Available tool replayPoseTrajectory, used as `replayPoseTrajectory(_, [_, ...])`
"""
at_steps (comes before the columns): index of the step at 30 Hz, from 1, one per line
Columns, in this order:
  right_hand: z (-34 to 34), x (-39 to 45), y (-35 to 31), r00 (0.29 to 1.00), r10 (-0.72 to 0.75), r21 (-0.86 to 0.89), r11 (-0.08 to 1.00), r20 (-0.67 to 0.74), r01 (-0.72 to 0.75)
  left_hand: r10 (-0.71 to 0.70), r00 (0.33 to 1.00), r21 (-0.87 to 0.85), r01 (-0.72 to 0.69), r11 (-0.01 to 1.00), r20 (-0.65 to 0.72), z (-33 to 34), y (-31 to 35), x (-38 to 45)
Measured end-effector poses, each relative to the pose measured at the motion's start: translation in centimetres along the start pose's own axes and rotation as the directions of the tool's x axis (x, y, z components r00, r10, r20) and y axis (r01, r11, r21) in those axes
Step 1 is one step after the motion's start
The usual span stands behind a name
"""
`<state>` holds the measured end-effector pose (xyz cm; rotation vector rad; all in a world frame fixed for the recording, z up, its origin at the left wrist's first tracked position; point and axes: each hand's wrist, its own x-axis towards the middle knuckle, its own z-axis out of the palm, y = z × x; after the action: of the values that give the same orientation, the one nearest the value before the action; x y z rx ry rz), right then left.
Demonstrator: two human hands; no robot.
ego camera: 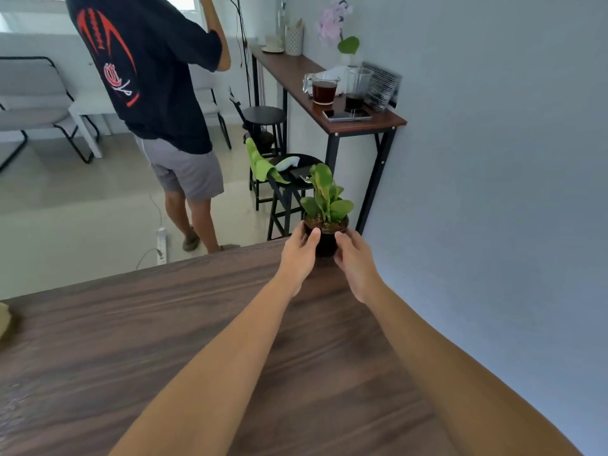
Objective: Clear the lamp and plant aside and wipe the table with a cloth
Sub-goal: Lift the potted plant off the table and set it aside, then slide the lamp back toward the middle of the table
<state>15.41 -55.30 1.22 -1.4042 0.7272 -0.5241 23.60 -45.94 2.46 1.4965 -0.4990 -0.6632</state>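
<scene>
A small green plant (326, 199) in a black pot (326, 240) stands at the far right corner of the dark wooden table (171, 340), close to the grey wall. My left hand (301, 255) wraps the pot's left side and my right hand (353, 261) its right side; both grip the pot. A green cloth (261, 162) hangs over a black stool beyond the table. A tan object (5, 319) shows at the table's left edge, mostly cut off. No lamp is in view.
A person in a black shirt and grey shorts (164, 103) stands on the floor beyond the table. A narrow side table (329, 93) with glass jugs, a phone and an orchid runs along the wall. A power strip (161, 245) lies on the floor.
</scene>
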Motion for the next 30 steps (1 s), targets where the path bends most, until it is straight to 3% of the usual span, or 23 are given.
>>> replayPoseTrajectory(7, [-0.2,0.0,0.4,0.996,0.081,-0.087,0.993,-0.031,-0.084,-0.099,0.993,0.042,0.096,0.994,0.065,-0.4,0.9,0.0])
replayPoseTrajectory(12, [4.9,-6.4,-0.4,0.936,-0.026,-0.133,0.991,-0.352,-0.022,-0.033,0.985,0.05,0.042,0.998,-0.168,-6.2,1.4,-6.0])
replayPoseTrajectory(17, [15.2,-11.3,-0.6,0.989,-0.142,-0.285,0.951,-0.046,0.123,0.085,0.88,0.077,-0.055,0.996,-0.468,-17.6,-0.5,-14.4])
replayPoseTrajectory(20, [23.0,-13.0,-0.3,0.974,-0.153,-0.361,0.91,0.168,0.205,0.165,0.701,0.219,-0.012,0.976,-0.694,-25.0,-1.9,-19.1])
replayPoseTrajectory(22, [28.3,-13.9,0.2,0.947,-0.131,-0.407,0.879,0.294,0.248,0.206,0.568,0.316,0.102,0.943,-0.797,-29.8,-2.8,-21.6])
replayPoseTrajectory(24, [33.1,-14.7,0.5,0.91,-0.114,-0.441,0.846,0.398,0.299,0.213,0.492,0.367,0.242,0.898,-0.844,-33.9,-3.9,-23.4])
replayPoseTrajectory(26, [37.3,-15.1,0.9,0.864,-0.117,-0.467,0.802,0.489,0.373,0.206,0.508,0.447,0.413,0.794,-0.836,-37.0,-5.1,-24.4])
replayPoseTrajectory(28, [40.9,-15.2,1.2,0.81,-0.111,-0.487,0.749,0.575,0.448,0.195,0.589,0.571,0.564,0.596,-0.785,-38.8,-6.1,-24.7])
replayPoseTrajectory(30, [44.1,-14.5,1.5,0.752,-0.087,-0.51,0.683,0.654,0.523,0.169,0.653,0.643,0.607,0.467,-0.739,-39.5,-6.3,-24.3])
